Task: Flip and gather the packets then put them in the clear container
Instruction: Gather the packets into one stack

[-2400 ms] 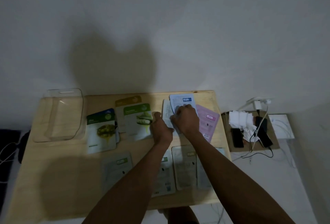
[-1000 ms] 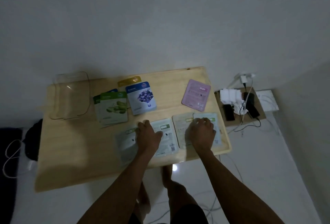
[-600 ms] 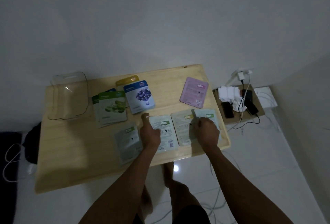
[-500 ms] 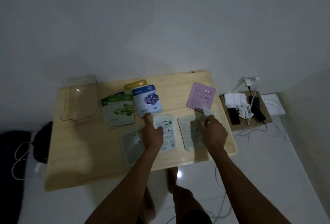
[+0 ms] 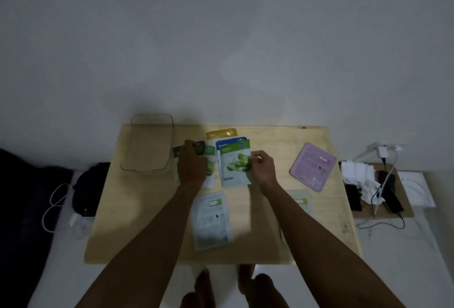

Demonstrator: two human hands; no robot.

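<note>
A clear container [image 5: 149,145] stands empty at the wooden table's [image 5: 137,221] far left corner. Just right of it my left hand [image 5: 191,167] lies on a stack of green packets [image 5: 210,154], fingers curled over its far edge. My right hand [image 5: 261,167] pinches the right edge of a face-up green cucumber packet [image 5: 234,165], which lies over a blue packet [image 5: 231,141]. A yellow packet [image 5: 222,133] peeks out behind. Face down lie a pale packet [image 5: 211,219], a pink packet [image 5: 313,165] and another pale packet [image 5: 299,200], half hidden by my right forearm.
On the floor to the right, a cardboard sheet [image 5: 405,209] holds phones, white tissue and charger cables. A dark bag [image 5: 91,189] and a white cable [image 5: 54,209] lie left of the table. My feet [image 5: 221,288] show below the near table edge.
Both hands left the near row of pale packets and moved up to the face-up pile. One pale packet now shows its green cucumber face on the blue packet. The view shifted.
</note>
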